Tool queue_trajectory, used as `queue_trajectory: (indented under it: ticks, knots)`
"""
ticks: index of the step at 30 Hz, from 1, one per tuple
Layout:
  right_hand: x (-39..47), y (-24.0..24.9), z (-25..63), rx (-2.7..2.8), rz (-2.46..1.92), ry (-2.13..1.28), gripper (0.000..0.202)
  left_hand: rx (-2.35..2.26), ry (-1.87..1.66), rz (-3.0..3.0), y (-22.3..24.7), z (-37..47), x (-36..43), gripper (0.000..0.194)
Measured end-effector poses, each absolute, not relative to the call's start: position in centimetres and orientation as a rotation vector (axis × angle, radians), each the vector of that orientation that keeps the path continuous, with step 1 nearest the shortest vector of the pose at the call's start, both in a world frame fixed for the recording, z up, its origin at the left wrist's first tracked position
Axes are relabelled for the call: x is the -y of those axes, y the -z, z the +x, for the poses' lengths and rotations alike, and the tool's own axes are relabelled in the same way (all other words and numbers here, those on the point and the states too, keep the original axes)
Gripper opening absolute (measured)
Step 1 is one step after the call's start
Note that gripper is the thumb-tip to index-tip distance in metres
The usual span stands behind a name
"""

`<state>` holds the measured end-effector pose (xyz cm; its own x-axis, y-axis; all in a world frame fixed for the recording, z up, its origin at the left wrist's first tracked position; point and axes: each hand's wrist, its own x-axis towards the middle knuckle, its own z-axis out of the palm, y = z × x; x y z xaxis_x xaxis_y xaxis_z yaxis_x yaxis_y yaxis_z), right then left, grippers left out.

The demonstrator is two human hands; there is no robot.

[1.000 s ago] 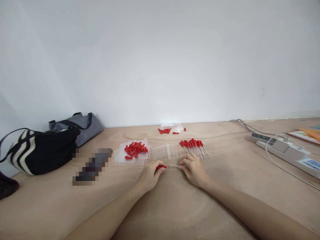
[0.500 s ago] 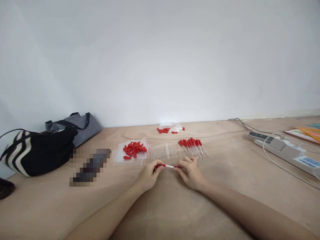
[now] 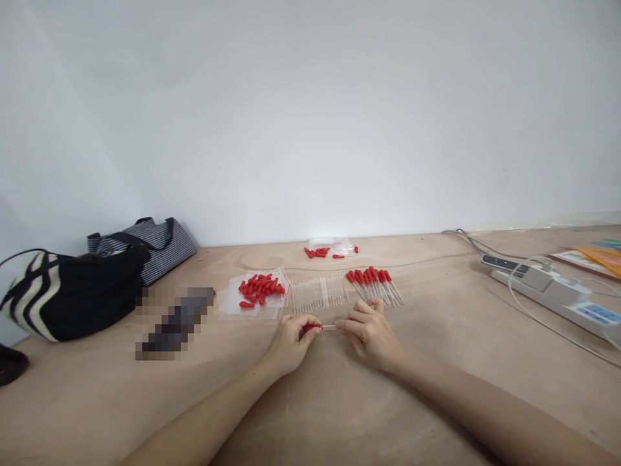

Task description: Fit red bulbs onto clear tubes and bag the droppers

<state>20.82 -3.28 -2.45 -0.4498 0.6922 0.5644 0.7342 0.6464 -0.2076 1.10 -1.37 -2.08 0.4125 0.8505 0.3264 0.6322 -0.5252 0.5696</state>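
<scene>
Between finger and thumb, my left hand [image 3: 292, 340] pinches a red rubber bulb [image 3: 313, 328]. My right hand [image 3: 369, 333] grips a thin clear glass dropper tube [image 3: 329, 327], whose left end meets the bulb's mouth; how deep it sits I cannot tell. Its right part is hidden by my fingers. Just beyond my hands lies a row of bare glass tubes [image 3: 317, 293]. To the right of them several droppers with red bulbs [image 3: 373, 285] lie side by side. Loose red bulbs [image 3: 262, 288] are heaped on clear zip bags [image 3: 230, 304] at the left.
Farther back, more red bulbs [image 3: 317, 252] lie by a clear bag [image 3: 334, 244] near the wall. At left are a black bag [image 3: 101, 291], a striped bag [image 3: 165, 249] and a pixelated dark object [image 3: 179, 323]. A white power strip [image 3: 557, 294] with cables lies at right.
My right fingers have shifted slightly left along the tube, and the piece between my hands sits a little lower. The bulb and tube stay in my hands.
</scene>
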Motion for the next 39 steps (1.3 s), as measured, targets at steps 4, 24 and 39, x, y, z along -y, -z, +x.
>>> queue_trajectory:
  ticks: [4, 24, 39]
  knots:
    - [3.5, 2.1, 20.7, 2.231, -1.128, 0.107, 0.02, -1.29, -0.858, 2.361, 2.1, 1.2, 1.5, 0.016]
    - [3.1, 2.2, 20.1, 2.177, -1.325, -0.536, 0.03, -1.201, -0.824, 2.468, 2.2, 1.2, 1.9, 0.016]
    - [2.6, 1.8, 19.8, 2.118, -1.361, -0.959, 0.044, -1.06, -0.879, 2.614, 2.1, 1.2, 2.3, 0.012]
